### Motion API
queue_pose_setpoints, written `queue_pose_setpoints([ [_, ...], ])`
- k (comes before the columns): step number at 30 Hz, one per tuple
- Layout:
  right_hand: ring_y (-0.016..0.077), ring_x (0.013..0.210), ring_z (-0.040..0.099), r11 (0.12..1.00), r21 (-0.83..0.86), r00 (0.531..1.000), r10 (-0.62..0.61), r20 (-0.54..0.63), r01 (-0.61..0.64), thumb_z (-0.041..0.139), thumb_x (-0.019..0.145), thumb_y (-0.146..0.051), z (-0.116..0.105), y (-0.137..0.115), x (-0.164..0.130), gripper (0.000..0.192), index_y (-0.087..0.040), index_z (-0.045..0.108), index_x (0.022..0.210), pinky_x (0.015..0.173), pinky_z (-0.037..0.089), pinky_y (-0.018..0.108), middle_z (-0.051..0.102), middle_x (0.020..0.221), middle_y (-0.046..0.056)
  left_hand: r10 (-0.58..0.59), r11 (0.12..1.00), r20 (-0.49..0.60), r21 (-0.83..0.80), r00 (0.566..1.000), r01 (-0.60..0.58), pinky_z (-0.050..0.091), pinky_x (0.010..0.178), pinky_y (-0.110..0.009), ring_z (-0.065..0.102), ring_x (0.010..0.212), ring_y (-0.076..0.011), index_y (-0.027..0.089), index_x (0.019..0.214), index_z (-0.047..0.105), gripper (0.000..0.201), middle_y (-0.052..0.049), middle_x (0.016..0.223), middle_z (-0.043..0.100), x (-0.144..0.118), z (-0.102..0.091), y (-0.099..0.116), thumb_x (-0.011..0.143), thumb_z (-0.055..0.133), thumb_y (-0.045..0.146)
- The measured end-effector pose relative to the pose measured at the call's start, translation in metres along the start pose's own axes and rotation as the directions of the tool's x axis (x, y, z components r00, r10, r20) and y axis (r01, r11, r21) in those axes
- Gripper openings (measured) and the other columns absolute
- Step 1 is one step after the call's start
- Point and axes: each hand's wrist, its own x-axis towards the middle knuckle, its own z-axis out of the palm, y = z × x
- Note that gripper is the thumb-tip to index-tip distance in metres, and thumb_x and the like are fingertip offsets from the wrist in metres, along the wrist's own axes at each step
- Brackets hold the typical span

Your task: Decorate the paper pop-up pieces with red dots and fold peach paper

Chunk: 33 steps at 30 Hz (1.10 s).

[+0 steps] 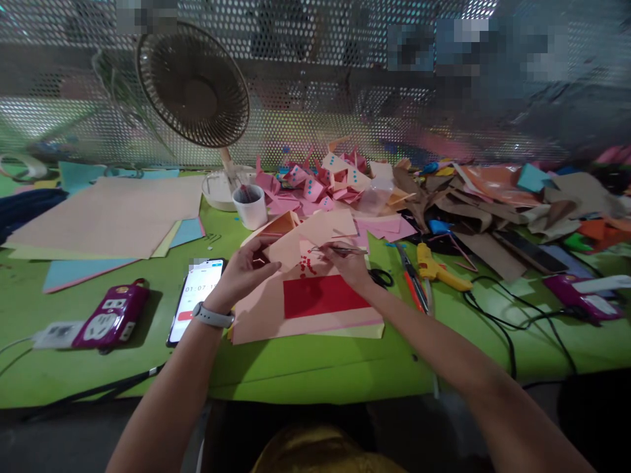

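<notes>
The right grip (348, 263) is closed on a thin pointed tool (351, 249), whose tip reaches left toward small red pieces (308, 264) scattered on peach paper (259, 315) between the two grips. The left grip (246, 268) has bent fingers and its thumb set apart; it is at a smaller peach sheet (315, 230), though whether it pinches that sheet I cannot tell. A red rectangle (325, 295) lies on the peach paper, just nearer the body than both grips.

Nearer still, the paper stack ends, and a strip of green surface (296, 368) runs from there to the front edge. To the left, room is tight: a phone (194, 295) lies just beside the left wrist, with a purple socket block (113, 315) farther out. To the right of the right grip, black scissors (382, 278) lie just beside the stack, then orange-handled pliers (413, 282) and a yellow glue gun (441, 269). Beyond the grips, a heap of pink folded pieces (313, 187) shuts off the far side.

Beyond the left grip, a white cup (252, 213) stands upright in front of the fan (197, 95); it holds dark, slender items too small to name. Beyond the right grip, a translucent container (378, 196) sits against the pink heap, its contents unclear.
</notes>
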Motion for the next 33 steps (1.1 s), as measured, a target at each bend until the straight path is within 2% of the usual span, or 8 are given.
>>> queue_pose_setpoints([
  [6, 0.0199, 0.068, 0.07, 0.999, -0.029, 0.999, -0.031, 0.014, 0.032, 0.073, 0.075, -0.051, 0.002, -0.003, -0.003, 0.03, -0.023, 0.071, 0.082, 0.065, 0.057, 0.031, 0.072, 0.073, 0.001, 0.0, 1.0, 0.002, 0.008, 1.0, 0.0, 0.047, 0.066, -0.025, 0.056, 0.075, -0.0134, 0.016, 0.125, 0.058, 0.053, -0.002, 0.087, 0.06, 0.0, 0.0, 0.0, 0.076, 0.072, 0.029],
  [11, 0.0198, 0.069, 0.07, 0.996, -0.073, 0.999, -0.042, 0.017, 0.043, 0.071, 0.078, -0.048, 0.002, -0.005, -0.005, 0.026, -0.023, 0.072, 0.083, 0.066, 0.057, 0.03, 0.072, 0.073, 0.001, -0.012, 1.0, -0.005, 0.014, 1.0, 0.012, 0.048, 0.066, -0.025, 0.057, 0.075, -0.0133, 0.016, 0.124, 0.058, 0.052, -0.002, 0.088, 0.061, 0.0, -0.001, 0.0, 0.076, 0.073, 0.029],
  [17, 0.0156, 0.069, 0.069, 0.996, 0.073, 0.998, -0.057, -0.018, 0.058, 0.074, 0.076, -0.047, 0.002, -0.005, -0.001, 0.027, -0.022, 0.072, 0.087, 0.068, 0.057, 0.027, 0.073, 0.079, 0.0, 0.008, 1.0, -0.025, -0.012, 1.0, -0.009, 0.052, 0.074, -0.029, 0.062, 0.083, -0.016, 0.019, 0.125, 0.057, 0.051, -0.006, 0.105, 0.065, 0.001, -0.003, -0.006, 0.078, 0.072, 0.029],
  [24, 0.0129, 0.066, 0.069, 0.985, 0.171, 0.999, -0.005, -0.036, 0.011, 0.079, 0.069, -0.049, 0.0, -0.014, 0.018, 0.032, -0.02, 0.069, 0.08, 0.067, 0.059, 0.025, 0.071, 0.08, 0.0, 0.012, 1.0, -0.039, -0.029, 0.999, -0.013, 0.053, 0.076, -0.031, 0.063, 0.084, -0.017, 0.019, 0.125, 0.058, 0.05, -0.007, 0.105, 0.066, 0.001, -0.004, -0.007, 0.078, 0.072, 0.028],
  [29, 0.0115, 0.06, 0.069, 0.977, 0.149, 0.981, 0.168, -0.102, -0.152, 0.077, 0.073, -0.046, 0.001, -0.008, 0.034, 0.033, -0.02, 0.063, 0.088, 0.05, 0.05, 0.017, 0.071, 0.074, 0.0, 0.001, 0.999, -0.058, -0.038, 0.998, -0.003, 0.053, 0.075, -0.032, 0.064, 0.083, -0.0173, 0.018, 0.125, 0.057, 0.052, -0.007, 0.105, 0.066, 0.0, -0.004, -0.006, 0.077, 0.073, 0.029],
  [33, 0.0104, 0.054, 0.068, 0.967, 0.152, 0.966, 0.225, -0.124, -0.206, 0.075, 0.079, -0.039, 0.005, -0.002, 0.042, 0.027, -0.019, 0.057, 0.086, 0.046, 0.047, 0.015, 0.07, 0.068, -0.002, -0.019, 0.998, -0.053, -0.054, 0.998, 0.016, 0.053, 0.074, -0.031, 0.064, 0.083, -0.017, 0.018, 0.125, 0.056, 0.053, -0.008, 0.107, 0.065, 0.0, -0.004, -0.004, 0.076, 0.074, 0.029],
])
